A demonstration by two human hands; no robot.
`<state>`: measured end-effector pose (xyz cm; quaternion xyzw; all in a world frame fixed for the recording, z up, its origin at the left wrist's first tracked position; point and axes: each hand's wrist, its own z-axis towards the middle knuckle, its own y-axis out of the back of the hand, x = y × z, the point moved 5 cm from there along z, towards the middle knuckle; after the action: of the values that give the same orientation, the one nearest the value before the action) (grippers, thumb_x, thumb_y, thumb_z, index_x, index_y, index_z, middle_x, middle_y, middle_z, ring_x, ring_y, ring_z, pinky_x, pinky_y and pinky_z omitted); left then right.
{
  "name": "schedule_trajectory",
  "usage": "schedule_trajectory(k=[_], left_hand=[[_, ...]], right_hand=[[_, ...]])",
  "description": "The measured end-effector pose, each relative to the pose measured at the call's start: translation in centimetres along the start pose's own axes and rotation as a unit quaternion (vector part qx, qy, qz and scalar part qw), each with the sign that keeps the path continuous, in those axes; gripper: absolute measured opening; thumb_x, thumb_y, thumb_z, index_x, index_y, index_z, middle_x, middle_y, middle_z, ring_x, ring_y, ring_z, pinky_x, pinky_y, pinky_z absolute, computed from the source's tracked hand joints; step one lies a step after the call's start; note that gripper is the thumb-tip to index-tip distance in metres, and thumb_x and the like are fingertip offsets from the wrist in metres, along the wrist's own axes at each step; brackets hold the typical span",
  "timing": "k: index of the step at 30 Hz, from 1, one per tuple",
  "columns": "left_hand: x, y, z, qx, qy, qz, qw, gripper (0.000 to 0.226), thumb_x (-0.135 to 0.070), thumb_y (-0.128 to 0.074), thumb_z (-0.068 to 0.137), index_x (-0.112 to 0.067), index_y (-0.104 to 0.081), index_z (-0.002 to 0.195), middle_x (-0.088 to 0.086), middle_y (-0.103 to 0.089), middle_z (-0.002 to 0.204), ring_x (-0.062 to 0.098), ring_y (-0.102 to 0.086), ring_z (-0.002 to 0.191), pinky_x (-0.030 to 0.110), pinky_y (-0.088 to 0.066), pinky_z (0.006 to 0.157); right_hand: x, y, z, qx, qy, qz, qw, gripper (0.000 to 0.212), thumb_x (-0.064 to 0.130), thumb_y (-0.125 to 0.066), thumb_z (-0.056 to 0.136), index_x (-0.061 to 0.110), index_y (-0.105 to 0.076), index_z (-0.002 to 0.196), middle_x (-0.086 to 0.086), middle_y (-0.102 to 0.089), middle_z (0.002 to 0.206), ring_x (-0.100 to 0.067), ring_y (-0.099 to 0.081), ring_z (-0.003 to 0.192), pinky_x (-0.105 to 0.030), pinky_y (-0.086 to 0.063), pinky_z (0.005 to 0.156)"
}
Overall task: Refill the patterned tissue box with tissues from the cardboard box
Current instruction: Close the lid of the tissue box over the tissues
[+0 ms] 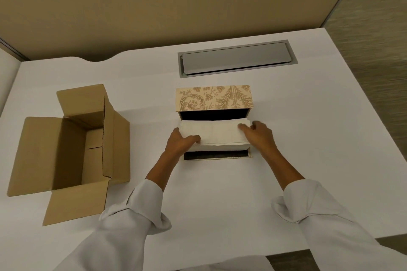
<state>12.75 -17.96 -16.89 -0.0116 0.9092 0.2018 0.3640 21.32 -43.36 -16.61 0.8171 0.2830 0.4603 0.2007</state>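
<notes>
- My left hand (181, 141) and right hand (258, 133) clamp the tissue stack (217, 136) at its ends.
- Judged light, soft, prone to sagging; hold both ends entering the patterned tissue box (214, 99).

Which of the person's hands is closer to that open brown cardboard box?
The left hand. It grips the left end of the tissue stack, on the side toward the cardboard box, though apart from it. The right hand holds the stack's far end, farther from the box.
</notes>
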Motion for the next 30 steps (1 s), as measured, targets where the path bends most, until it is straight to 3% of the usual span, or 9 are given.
schedule_trajectory(k=[2,4,9,13,18,23,27,30], left_hand=[[0.0,0.4,0.0,0.003,0.012,-0.024,1.000,0.078,-0.028,-0.078,0.074,-0.010,-0.038,0.139,0.010,-0.046,0.143,0.032,-0.046,0.128,0.040,-0.045,0.096],[0.3,0.5,-0.1,0.016,0.031,-0.053,0.998,0.078,-0.029,-0.077,0.072,-0.009,-0.040,0.138,0.011,-0.046,0.143,0.032,-0.045,0.127,0.041,-0.044,0.097],[0.6,0.3,-0.9,0.024,0.034,-0.079,0.996,0.079,-0.033,-0.077,0.064,-0.007,-0.045,0.131,0.012,-0.052,0.135,0.029,-0.049,0.117,0.041,-0.047,0.094],[0.5,0.4,-1.5,0.034,0.044,-0.096,0.994,0.099,-0.039,-0.074,0.053,-0.006,-0.039,0.139,0.012,-0.047,0.141,0.031,-0.046,0.124,0.045,-0.044,0.103],[0.3,0.4,-1.7,0.041,0.050,-0.095,0.993,0.103,-0.041,-0.073,0.052,-0.007,-0.036,0.142,0.012,-0.043,0.145,0.032,-0.043,0.127,0.047,-0.043,0.106],[0.2,0.5,-2.0,0.046,0.049,-0.093,0.993,0.096,-0.043,-0.071,0.048,-0.008,-0.044,0.133,0.011,-0.046,0.138,0.028,-0.045,0.120,0.047,-0.043,0.105],[0.4,0.6,-2.0,0.045,0.055,-0.096,0.993,0.091,-0.041,-0.071,0.049,-0.009,-0.046,0.131,0.009,-0.045,0.136,0.025,-0.043,0.115,0.046,-0.043,0.105],[0.7,0.7,-1.8,0.047,0.056,-0.096,0.993,0.090,-0.039,-0.072,0.050,-0.009,-0.046,0.131,0.010,-0.046,0.138,0.025,-0.043,0.117,0.046,-0.042,0.106]], right_hand=[[1.0,2.1,-0.2,-0.108,0.025,0.061,0.992,0.069,0.054,-0.062,0.086,0.011,-0.048,0.138,-0.008,-0.057,0.135,-0.026,-0.057,0.118,-0.032,-0.045,0.088],[2.5,3.3,0.1,-0.142,0.045,0.125,0.981,0.065,0.052,-0.060,0.088,0.015,-0.046,0.139,-0.006,-0.056,0.138,-0.026,-0.056,0.121,-0.029,-0.043,0.085],[7.0,2.6,2.1,-0.015,0.086,0.078,0.993,0.062,0.049,-0.054,0.095,0.019,-0.037,0.146,-0.008,-0.049,0.146,-0.028,-0.053,0.128,-0.034,-0.047,0.094],[8.1,2.3,2.4,-0.035,0.108,0.038,0.993,0.059,0.041,-0.058,0.095,0.016,-0.039,0.144,-0.008,-0.054,0.142,-0.030,-0.056,0.124,-0.034,-0.049,0.091],[8.3,2.5,2.4,-0.040,0.137,-0.004,0.990,0.056,0.032,-0.062,0.094,0.013,-0.040,0.143,-0.010,-0.055,0.141,-0.032,-0.057,0.123,-0.038,-0.050,0.096],[8.8,2.7,2.6,-0.012,0.161,-0.021,0.987,0.058,0.029,-0.062,0.095,0.010,-0.040,0.144,-0.012,-0.054,0.142,-0.032,-0.056,0.125,-0.039,-0.048,0.100],[9.6,2.8,3.2,0.016,0.173,-0.039,0.984,0.067,0.026,-0.065,0.093,0.009,-0.032,0.148,-0.014,-0.052,0.143,-0.031,-0.055,0.125,-0.030,-0.045,0.094],[11.0,3.1,3.6,0.047,0.194,-0.108,0.974,0.086,0.027,-0.073,0.087,0.011,-0.022,0.153,-0.016,-0.042,0.149,-0.032,-0.046,0.132,-0.040,-0.043,0.103]])
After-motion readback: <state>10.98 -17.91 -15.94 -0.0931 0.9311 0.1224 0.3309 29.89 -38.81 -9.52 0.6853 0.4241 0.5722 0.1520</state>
